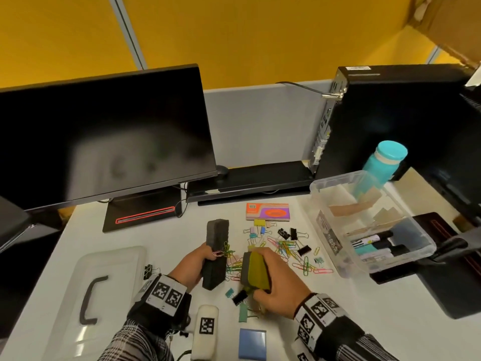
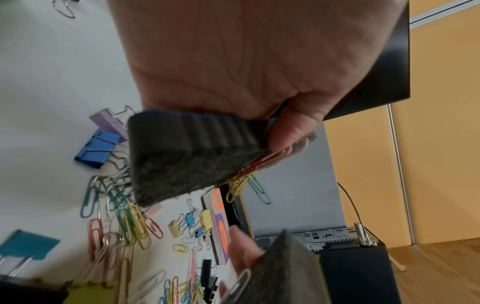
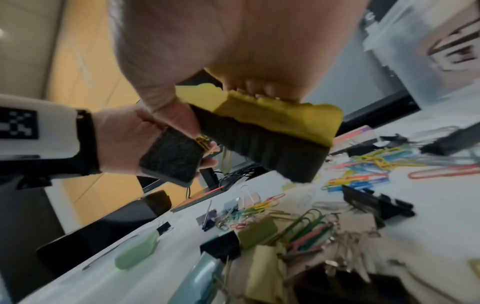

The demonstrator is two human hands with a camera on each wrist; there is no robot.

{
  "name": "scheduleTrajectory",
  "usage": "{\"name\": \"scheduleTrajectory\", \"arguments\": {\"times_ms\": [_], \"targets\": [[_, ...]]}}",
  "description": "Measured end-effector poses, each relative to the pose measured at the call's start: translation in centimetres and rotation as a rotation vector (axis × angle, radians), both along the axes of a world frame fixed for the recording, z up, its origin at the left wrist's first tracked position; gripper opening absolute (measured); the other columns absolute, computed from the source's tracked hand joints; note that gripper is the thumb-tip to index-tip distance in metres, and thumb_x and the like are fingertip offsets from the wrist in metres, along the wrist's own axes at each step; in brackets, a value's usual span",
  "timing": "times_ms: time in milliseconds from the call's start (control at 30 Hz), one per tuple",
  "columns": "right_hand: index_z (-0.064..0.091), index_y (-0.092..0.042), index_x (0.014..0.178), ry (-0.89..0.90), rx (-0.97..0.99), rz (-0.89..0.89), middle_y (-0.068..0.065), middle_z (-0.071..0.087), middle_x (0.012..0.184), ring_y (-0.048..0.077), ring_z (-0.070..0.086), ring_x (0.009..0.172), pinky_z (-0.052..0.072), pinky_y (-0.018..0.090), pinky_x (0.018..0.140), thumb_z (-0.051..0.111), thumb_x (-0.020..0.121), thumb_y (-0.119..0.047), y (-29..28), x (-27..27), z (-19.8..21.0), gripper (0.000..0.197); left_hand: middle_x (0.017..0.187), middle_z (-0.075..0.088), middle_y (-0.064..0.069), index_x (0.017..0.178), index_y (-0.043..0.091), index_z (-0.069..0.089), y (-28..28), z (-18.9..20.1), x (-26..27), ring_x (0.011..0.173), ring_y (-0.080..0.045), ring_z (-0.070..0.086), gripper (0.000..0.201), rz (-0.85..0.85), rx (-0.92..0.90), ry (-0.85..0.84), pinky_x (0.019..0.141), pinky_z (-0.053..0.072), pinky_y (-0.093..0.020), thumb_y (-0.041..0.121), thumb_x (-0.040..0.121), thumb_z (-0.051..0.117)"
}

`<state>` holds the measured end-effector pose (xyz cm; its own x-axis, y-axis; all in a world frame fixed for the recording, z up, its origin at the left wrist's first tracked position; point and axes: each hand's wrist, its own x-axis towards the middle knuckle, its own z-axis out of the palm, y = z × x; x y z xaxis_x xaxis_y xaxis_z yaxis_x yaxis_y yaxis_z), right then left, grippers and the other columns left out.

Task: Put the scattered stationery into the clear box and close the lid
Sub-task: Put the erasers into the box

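My left hand point(image 1: 194, 267) grips a dark grey board eraser point(image 1: 216, 252) upright above the desk; a few paper clips point(image 1: 226, 251) cling to its edge. The same eraser point(image 2: 189, 152) fills the left wrist view under my palm. My right hand point(image 1: 276, 280) grips a yellow-topped eraser point(image 1: 255, 270), seen as yellow-topped eraser point(image 3: 270, 131) in the right wrist view. Coloured paper clips and binder clips point(image 1: 283, 247) lie scattered between my hands and the clear box point(image 1: 369, 225), which stands open at the right with markers point(image 1: 374, 246) inside. Its lid point(image 1: 101, 290) lies at the left.
A sticky-note pad point(image 1: 268, 211) lies behind the clips, a blue pad point(image 1: 252, 343) and a green binder clip point(image 1: 243, 312) near me. A monitor point(image 1: 104, 136) stands at the back left, a computer tower point(image 1: 390, 121) and a teal bottle point(image 1: 385, 160) at the back right.
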<state>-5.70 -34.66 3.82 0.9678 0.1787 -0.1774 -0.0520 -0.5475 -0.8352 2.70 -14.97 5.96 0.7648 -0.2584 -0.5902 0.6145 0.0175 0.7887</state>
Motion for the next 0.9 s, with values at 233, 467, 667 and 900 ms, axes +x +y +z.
{"name": "scheduleTrajectory", "arguments": {"times_ms": [233, 467, 667, 900], "targets": [[0.033, -0.031, 0.129, -0.306, -0.143, 0.252, -0.021, 0.015, 0.154, 0.008, 0.035, 0.134, 0.034, 0.029, 0.108, 0.061, 0.072, -0.037, 1.9, 1.6, 2.5, 0.064, 0.072, 0.065, -0.011, 0.092, 0.000, 0.059, 0.2, -1.3, 0.3, 0.059, -0.017, 0.064, 0.026, 0.050, -0.036, 0.067, 0.048, 0.051, -0.021, -0.003, 0.086, 0.034], [0.031, -0.024, 0.133, -0.287, -0.262, 0.370, -0.008, 0.021, 0.152, 0.016, 0.042, 0.127, 0.036, 0.030, 0.105, 0.062, 0.074, -0.033, 1.8, 1.7, 0.8, 0.067, 0.093, 0.061, -0.022, 0.104, -0.007, 0.054, -0.9, -0.8, 1.4, 0.077, -0.029, 0.057, 0.028, 0.073, -0.017, 0.098, 0.060, 0.052, -0.030, 0.007, 0.083, 0.040], [0.029, -0.031, 0.131, -0.169, -0.353, 0.390, -0.004, 0.048, 0.125, 0.014, 0.050, 0.109, 0.045, 0.037, 0.095, 0.059, 0.074, -0.045, 0.0, 0.7, -0.5, 0.066, 0.099, 0.057, -0.020, 0.093, -0.001, 0.054, -1.0, -1.3, 1.8, 0.096, -0.035, 0.053, 0.025, 0.042, -0.003, 0.112, 0.075, 0.046, -0.037, -0.001, 0.090, 0.029], [0.035, -0.019, 0.130, -0.285, -0.303, 0.341, -0.008, 0.009, 0.155, 0.017, 0.047, 0.118, 0.042, 0.028, 0.093, 0.061, 0.073, -0.039, 1.2, 2.3, 0.9, 0.066, 0.039, 0.050, 0.001, 0.065, 0.004, 0.044, -1.7, -1.4, 0.5, 0.032, -0.008, 0.046, 0.031, 0.022, -0.015, 0.138, 0.031, 0.035, -0.015, -0.008, 0.087, 0.026]]}}
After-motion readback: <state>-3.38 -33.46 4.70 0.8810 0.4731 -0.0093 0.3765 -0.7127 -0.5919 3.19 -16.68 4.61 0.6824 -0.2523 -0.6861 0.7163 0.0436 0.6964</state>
